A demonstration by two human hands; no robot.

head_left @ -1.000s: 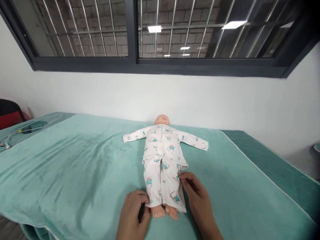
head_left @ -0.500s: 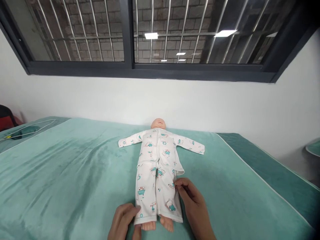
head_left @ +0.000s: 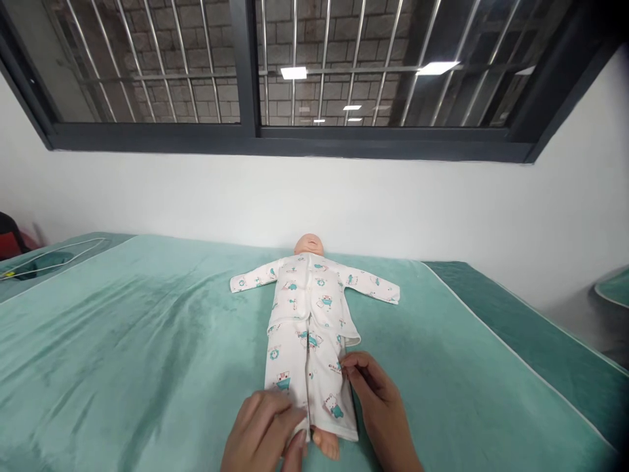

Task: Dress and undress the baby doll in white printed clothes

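Both hands (head_left: 263, 427) (head_left: 377, 398) are bare, with the right wrist (head_left: 400, 449) uncovered too

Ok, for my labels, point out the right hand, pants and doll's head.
Right hand (head_left: 381, 394), head view: mid-hand.
Pants (head_left: 324, 385), head view: leg nearer that hand.
Doll's head (head_left: 309, 245), head view: its middle.

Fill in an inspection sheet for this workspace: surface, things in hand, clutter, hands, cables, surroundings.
Surface: pale green cloth, creased on the left, darker green beyond it on both sides.
Things in hand: doll lying face up in a white printed shirt, sleeves spread, and matching trousers; one bare foot shows.
Clutter: red-and-black object cut off at the left edge, unidentifiable.
Hands: left hand at one trouser hem, grip unclear; right hand pinching the other leg's outer edge.
Cables: white cable looped at far left.
Surroundings: white wall, barred window above.
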